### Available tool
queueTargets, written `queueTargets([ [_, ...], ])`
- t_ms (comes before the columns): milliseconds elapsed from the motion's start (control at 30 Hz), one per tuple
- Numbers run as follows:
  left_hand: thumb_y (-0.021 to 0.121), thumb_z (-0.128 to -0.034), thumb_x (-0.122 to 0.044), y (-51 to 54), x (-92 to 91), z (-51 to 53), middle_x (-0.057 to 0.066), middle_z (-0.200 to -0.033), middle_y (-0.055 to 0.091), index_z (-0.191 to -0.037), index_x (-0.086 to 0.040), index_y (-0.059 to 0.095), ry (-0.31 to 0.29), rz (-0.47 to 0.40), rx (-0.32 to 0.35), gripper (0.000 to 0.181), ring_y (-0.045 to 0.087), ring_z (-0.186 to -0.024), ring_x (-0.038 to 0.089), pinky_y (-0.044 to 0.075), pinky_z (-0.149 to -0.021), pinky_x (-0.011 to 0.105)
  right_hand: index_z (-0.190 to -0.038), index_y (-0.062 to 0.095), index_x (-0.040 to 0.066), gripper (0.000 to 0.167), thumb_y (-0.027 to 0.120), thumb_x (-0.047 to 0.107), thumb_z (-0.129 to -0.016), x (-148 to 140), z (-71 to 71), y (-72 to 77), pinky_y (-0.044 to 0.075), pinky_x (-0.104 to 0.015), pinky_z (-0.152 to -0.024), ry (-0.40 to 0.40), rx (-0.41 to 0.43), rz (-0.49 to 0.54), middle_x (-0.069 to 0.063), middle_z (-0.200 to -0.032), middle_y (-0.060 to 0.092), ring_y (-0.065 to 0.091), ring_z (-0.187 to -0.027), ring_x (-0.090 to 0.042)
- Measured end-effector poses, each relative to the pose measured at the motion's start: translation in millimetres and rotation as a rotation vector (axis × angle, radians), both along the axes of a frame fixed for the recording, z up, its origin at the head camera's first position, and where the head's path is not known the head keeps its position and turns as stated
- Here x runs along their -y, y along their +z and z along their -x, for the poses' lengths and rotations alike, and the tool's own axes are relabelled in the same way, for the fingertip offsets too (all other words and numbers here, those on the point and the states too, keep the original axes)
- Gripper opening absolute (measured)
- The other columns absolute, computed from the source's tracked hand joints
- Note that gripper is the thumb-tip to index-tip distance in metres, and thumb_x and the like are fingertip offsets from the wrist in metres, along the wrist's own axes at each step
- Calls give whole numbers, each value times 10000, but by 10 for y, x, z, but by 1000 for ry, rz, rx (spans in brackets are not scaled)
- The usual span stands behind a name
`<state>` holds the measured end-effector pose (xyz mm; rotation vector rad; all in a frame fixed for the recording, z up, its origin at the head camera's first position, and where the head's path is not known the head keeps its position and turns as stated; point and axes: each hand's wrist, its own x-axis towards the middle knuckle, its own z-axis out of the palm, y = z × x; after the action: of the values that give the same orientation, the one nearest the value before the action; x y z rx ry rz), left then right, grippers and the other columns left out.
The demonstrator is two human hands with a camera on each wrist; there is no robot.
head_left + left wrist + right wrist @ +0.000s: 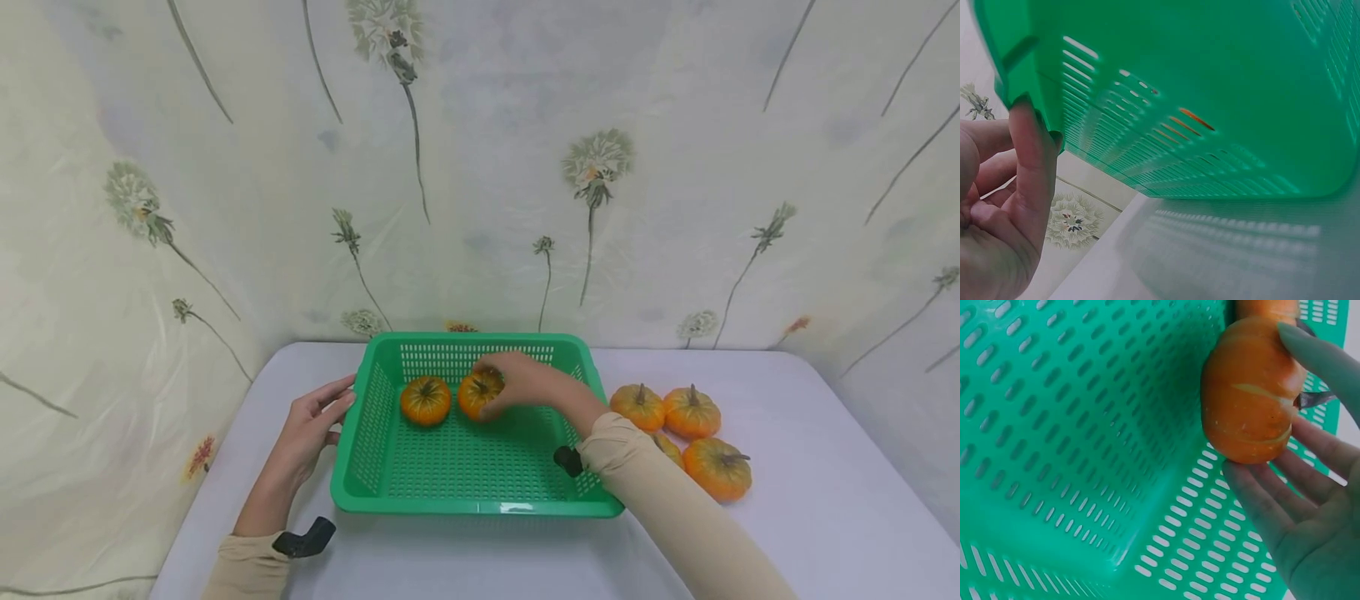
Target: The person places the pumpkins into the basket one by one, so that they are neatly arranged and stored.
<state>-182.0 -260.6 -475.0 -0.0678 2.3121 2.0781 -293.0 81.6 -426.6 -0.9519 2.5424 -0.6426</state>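
A green plastic basket (480, 507) with slotted walls stands on the white table. My left hand (309, 429) grips its left rim, and in the left wrist view the fingers (1029, 156) bend against the basket's edge. Inside the basket, my right hand (528, 383) holds a small orange pumpkin (474, 398) between thumb and fingers. The right wrist view shows this pumpkin (1250, 394) from its side, its stem towards the palm. Another pumpkin (425, 402) sits in the basket to the left of the held one, stem up.
Several more pumpkins (692, 412) lie in a group on the table (817, 500), right of the basket, one partly hidden by the right sleeve (675, 500). A dandelion-patterned curtain (487, 167) hangs behind the table's far edge.
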Motion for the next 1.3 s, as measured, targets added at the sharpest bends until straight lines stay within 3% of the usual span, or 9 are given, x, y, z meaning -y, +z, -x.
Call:
queueTargets([
  [500,627,-1049,-297,48,-15,60,-43,-1076,672,-1502,-73,530,4,2,-7,515,669,-763,59,630,-597,248,-1414,591,69,674,864,277,-834,54,13,34,476,-469,-1157,15,5,-56,-108,-1434,615,551,-1351,-293],
  [1300,622,-1051,-291,2,3,1,-40,-1108,629,-1502,-70,529,-2,-5,2,511,666,-770,54,634,-610,246,-1425,589,69,686,876,254,-830,83,-61,14,459,-486,-1174,15,25,-36,-113,-1462,596,533,-1375,-306],
])
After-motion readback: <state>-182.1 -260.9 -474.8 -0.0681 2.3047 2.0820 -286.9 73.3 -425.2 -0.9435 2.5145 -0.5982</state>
